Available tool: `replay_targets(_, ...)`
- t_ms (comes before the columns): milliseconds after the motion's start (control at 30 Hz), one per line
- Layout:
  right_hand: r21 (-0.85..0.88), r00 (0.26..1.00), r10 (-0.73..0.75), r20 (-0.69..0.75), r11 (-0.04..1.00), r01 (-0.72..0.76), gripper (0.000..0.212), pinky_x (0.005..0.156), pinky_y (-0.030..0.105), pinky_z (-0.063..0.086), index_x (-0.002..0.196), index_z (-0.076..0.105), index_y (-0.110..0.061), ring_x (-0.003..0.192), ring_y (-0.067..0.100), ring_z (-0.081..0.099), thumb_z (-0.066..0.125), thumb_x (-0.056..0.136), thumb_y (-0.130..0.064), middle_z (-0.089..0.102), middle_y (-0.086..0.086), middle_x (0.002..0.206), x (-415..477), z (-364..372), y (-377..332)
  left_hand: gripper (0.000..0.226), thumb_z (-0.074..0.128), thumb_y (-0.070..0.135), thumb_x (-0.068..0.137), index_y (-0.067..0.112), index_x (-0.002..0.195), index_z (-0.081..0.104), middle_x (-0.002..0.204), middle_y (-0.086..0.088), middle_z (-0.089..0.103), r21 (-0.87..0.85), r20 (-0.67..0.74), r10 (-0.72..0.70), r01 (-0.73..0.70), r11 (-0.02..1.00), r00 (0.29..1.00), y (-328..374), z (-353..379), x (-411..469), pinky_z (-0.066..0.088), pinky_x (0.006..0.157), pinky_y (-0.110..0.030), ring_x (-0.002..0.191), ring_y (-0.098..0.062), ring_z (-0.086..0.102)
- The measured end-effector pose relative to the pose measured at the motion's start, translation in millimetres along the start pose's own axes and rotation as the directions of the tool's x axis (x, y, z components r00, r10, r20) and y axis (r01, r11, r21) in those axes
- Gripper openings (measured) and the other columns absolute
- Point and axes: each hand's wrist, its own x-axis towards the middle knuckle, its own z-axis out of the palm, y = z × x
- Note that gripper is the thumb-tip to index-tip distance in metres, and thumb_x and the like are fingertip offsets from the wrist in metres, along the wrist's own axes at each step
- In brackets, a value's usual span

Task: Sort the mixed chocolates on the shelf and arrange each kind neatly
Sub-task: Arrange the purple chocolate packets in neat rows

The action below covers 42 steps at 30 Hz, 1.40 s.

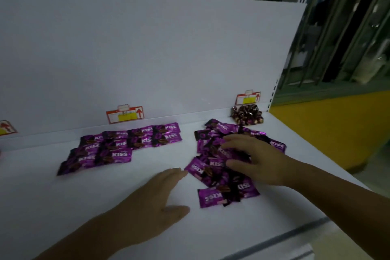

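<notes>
Purple "KISS" chocolate packets lie in overlapping rows [118, 145] on the white shelf [63, 207], left of centre. A loose jumble of the same purple packets [219, 177] spreads at the right. A small heap of dark round foil-wrapped chocolates [247, 114] sits in the back right corner. My right hand [253, 159] rests flat on the jumble, fingers spread, holding nothing. My left hand [156, 198] lies flat on the bare shelf, its fingertips just touching the nearest packet of the jumble.
A white back panel [147, 48] rises behind the shelf with red-and-yellow price tags [125, 114] [248, 98] clipped along its base; part of a third tag [6, 129] shows at far left. The shelf's right edge drops off beside a yellow wall [337, 124].
</notes>
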Motion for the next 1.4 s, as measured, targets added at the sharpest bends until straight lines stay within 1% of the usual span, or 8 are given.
replay_targets(200, -0.024, 0.973, -0.224, -0.057, 0.975, 0.223, 0.063, 0.109, 0.022, 0.02, 0.132, 0.049, -0.03, 0.135, 0.002, 0.023, 0.056, 0.078, -0.062, 0.029, -0.013, 0.147, -36, 19, 36, 0.074, 0.056, 0.059, 0.08, 0.038, 0.142, 0.021, 0.13, 0.032, 0.008, 0.103, -0.149, -0.01, 0.026, 0.994, 0.989, 40, 36, 21, 0.015, 0.108, -0.017, 0.124, 0.011, 0.008)
replay_targets(333, -0.028, 0.945, -0.288, -0.157, 0.957, 0.287, 0.057, 0.109, 0.036, 0.032, 0.125, 0.051, -0.029, 0.135, 0.009, 0.03, 0.06, 0.078, -0.06, 0.036, -0.006, 0.145, -42, 37, 46, 0.062, 0.054, 0.071, 0.065, 0.032, 0.113, 0.061, 0.105, 0.035, 0.035, 0.07, -0.281, 0.038, -0.019, 0.997, 0.959, 43, 48, 27, 0.028, 0.084, -0.002, 0.102, 0.014, 0.035)
replay_targets(433, -0.044, 0.909, -0.313, -0.275, 0.949, 0.314, 0.046, 0.103, 0.036, 0.037, 0.112, 0.055, -0.028, 0.128, 0.014, 0.04, 0.063, 0.077, -0.056, 0.044, -0.002, 0.136, -44, 38, 46, 0.049, 0.055, 0.071, 0.058, 0.036, 0.092, 0.063, 0.094, 0.032, 0.046, 0.036, -0.299, 0.017, -0.006, 0.999, 0.954, 38, 49, 27, 0.035, 0.077, -0.004, 0.1, 0.01, 0.043)
replay_targets(633, -0.138, 0.866, -0.412, -0.283, 0.911, 0.388, 0.036, 0.069, 0.028, 0.044, 0.104, 0.069, -0.025, 0.084, 0.009, 0.046, 0.061, 0.08, -0.051, 0.05, -0.007, 0.088, -48, 39, 46, 0.044, 0.085, 0.032, 0.053, 0.025, 0.085, 0.055, 0.085, 0.008, 0.067, -0.322, -0.366, -0.26, 0.141, 0.936, 0.894, 31, 41, 27, 0.057, 0.069, -0.023, 0.082, -0.007, 0.066)
replay_targets(767, -0.118, 0.86, -0.449, -0.242, 0.894, 0.433, 0.025, 0.065, 0.031, 0.044, 0.094, 0.071, -0.028, 0.079, 0.011, 0.046, 0.058, 0.084, -0.047, 0.049, -0.007, 0.086, -48, 39, 46, 0.036, 0.077, -0.008, 0.063, 0.009, 0.089, 0.06, 0.077, 0.01, 0.072, -0.567, -0.403, -0.379, 0.098, 0.818, 0.833, 31, 33, 26, 0.051, 0.056, -0.013, 0.07, -0.007, 0.069)
replay_targets(967, -0.06, 0.806, -0.549, -0.22, 0.833, 0.551, 0.021, 0.076, 0.033, 0.048, 0.089, 0.074, -0.024, 0.092, 0.009, 0.056, 0.066, 0.084, -0.042, 0.066, -0.009, 0.099, -49, 38, 46, 0.044, 0.07, -0.006, 0.071, 0.022, 0.104, 0.061, 0.087, 0.004, 0.073, -0.69, -0.375, -0.439, 0.071, 0.72, 0.816, 35, 26, 23, 0.051, 0.058, -0.012, 0.077, -0.006, 0.069)
replay_targets(1267, -0.049, 0.787, -0.609, -0.102, 0.793, 0.607, 0.021, 0.08, 0.027, 0.045, 0.094, 0.072, -0.026, 0.09, 0.007, 0.056, 0.064, 0.085, -0.043, 0.068, -0.013, 0.097, -53, 26, 35, 0.023, 0.056, -0.01, 0.081, 0.003, 0.099, 0.059, 0.082, -0.009, 0.064, -0.853, -0.272, -0.573, 0.082, 0.516, 0.773, 28, 20, 28, 0.05, 0.055, -0.014, 0.071, -0.016, 0.057)
replay_targets(1400, 0.105, 0.814, -0.573, -0.099, 0.807, 0.581, 0.02, 0.084, 0.02, 0.044, 0.094, 0.069, -0.029, 0.092, -0.001, 0.055, 0.071, 0.079, -0.042, 0.064, -0.018, 0.095, -55, 30, 26, 0.021, 0.05, -0.01, 0.084, 0.001, 0.092, 0.066, 0.09, -0.017, 0.067, -0.92, -0.24, -0.563, -0.001, 0.391, 0.791, 18, 20, 29, 0.05, 0.084, -0.037, 0.087, -0.028, 0.06)
